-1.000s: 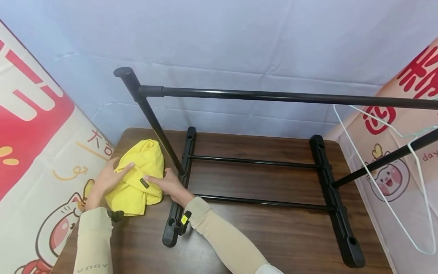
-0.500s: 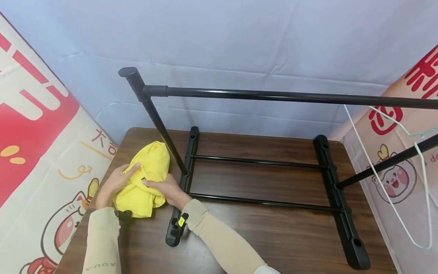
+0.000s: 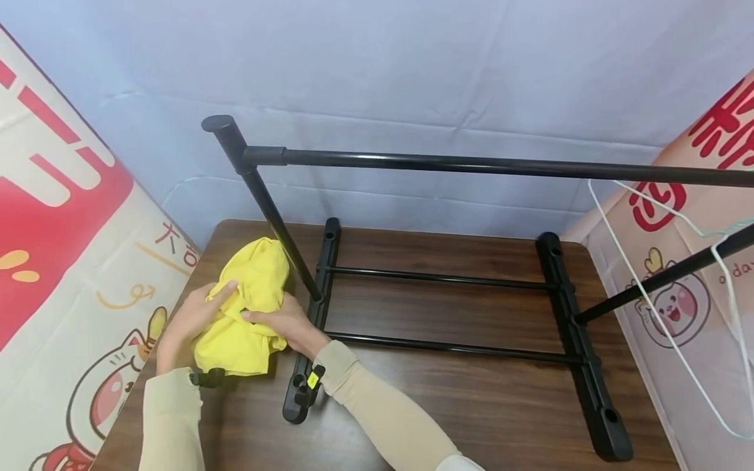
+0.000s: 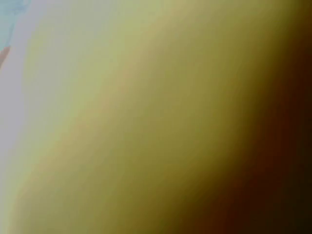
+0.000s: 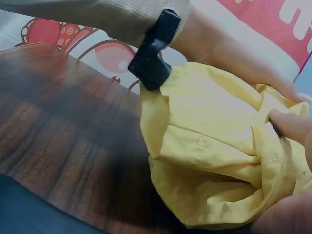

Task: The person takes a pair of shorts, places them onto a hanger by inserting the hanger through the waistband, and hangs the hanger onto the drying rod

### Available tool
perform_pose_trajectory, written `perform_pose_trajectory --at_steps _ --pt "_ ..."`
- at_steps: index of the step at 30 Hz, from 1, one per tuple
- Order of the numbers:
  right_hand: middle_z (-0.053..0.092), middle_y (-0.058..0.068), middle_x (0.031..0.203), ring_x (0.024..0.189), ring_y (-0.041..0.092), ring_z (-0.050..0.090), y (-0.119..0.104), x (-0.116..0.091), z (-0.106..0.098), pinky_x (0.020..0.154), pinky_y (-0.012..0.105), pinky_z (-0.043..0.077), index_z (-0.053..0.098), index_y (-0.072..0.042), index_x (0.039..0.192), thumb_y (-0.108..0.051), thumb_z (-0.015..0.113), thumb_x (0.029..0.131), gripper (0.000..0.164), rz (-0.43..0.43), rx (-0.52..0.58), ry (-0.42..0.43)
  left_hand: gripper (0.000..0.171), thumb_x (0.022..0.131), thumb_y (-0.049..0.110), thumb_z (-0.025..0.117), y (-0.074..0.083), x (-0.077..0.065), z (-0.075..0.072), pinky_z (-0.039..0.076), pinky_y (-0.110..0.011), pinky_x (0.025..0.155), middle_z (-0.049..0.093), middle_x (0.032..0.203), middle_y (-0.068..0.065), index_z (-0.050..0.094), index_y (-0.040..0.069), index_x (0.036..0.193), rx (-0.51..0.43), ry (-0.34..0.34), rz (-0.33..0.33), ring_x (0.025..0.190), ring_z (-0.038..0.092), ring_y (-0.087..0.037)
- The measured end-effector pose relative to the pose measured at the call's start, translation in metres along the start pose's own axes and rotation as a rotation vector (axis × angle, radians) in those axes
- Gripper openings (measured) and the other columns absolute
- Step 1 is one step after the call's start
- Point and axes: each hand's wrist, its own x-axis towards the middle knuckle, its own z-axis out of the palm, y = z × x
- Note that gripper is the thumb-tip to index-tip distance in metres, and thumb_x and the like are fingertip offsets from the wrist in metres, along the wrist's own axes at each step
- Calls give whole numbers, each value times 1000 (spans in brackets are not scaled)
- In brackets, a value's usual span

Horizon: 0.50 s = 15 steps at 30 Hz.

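The left hand (image 3: 190,318) and the right hand (image 3: 290,322) both grip the yellow cloth (image 3: 259,271) from opposite sides, thumbs on top. Most of their fingers are hidden behind or under it, so how firmly they hold cannot be told. The right thumb lies by a small dark tag (image 5: 275,128). The cloth is at the left part of the bench, just beside the rack; whether it rests on the wood or is slightly raised is not clear.

In the right wrist view the cloth is bunched, with loose layers and a gaping fold at its near end. If either thumb eased off, those layers would probably slide apart and the bundle sag open.

The left wrist camera (image 3: 211,377) sits right at the cloth's lower edge, and its own view is little more than yellow blur, so the fabric could catch on it during a turn of the wrist.

The black rack (image 3: 270,212) leaves little room on the right: the right wrist is over its left foot (image 3: 296,407), and a wide pull that way could knock the post and shift the frame. Such a jolt might also swing the white hanger (image 3: 734,304) at the far right. The bench (image 3: 501,405) carries the rack.
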Motion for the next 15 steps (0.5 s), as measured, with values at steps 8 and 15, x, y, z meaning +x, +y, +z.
perform_pose_trajectory --at_steps 8,15 --pt "66 -7 101 85 12 69 -19 -9 -6 72 32 59 58 -28 113 -28 88 72 51 -33 -118 2 75 96 68 36 14 -19 -5 42 -40 91 51 140 -20 43 10 145 2 55 76 120 50 -32" --pt "65 -10 102 86 5 65 -39 -23 -11 73 26 56 57 -30 116 -30 90 70 57 -124 -259 -33 47 103 49 41 16 -45 -1 45 -18 77 53 118 0 42 17 136 -109 106 178 94 54 -5"
